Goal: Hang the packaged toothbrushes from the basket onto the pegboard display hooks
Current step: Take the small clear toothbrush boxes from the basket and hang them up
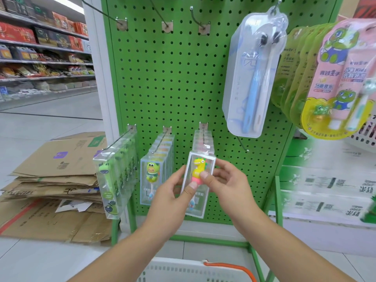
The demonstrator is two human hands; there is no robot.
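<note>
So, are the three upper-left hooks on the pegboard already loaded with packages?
No, the three upper-left hooks on the pegboard are bare; both hands hold the yellow dinosaur toothbrush box lower down.

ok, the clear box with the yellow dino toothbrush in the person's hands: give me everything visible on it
The yellow dino toothbrush box is a tall clear plastic case with white edges, upright, slightly tilted. Inside: a yellow dinosaur figure on a pink base, brush head pointing down. It sits at the front of a row of like boxes on the lower third hook of the green pegboard. The left hand pinches its left edge, thumb on the front; the right hand grips its right side, thumb on the figure.
</note>
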